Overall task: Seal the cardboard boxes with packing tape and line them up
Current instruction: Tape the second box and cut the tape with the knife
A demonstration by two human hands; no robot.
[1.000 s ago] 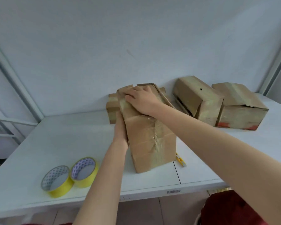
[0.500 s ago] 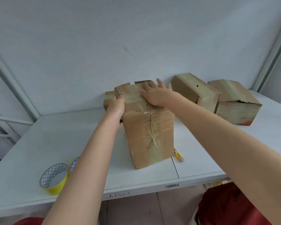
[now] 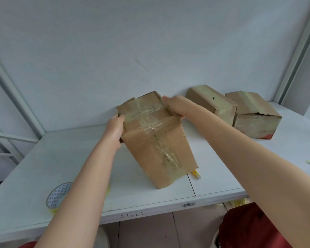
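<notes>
At the middle of the white table, a taped cardboard box stands tilted between two hands.
The left hand grips its 9 o'clock side, fingers curled round the edge; the right hand clamps the top at 1 o'clock. A yellow tool lies at 5 o'clock, a second box and a third box touch at 2 o'clock, and a tape roll sits at 8 o'clock.

Both my arms stretched forward, the forearms bare. My left hand gripped the box by its left side; my right hand clasped its upper right edge.
</notes>
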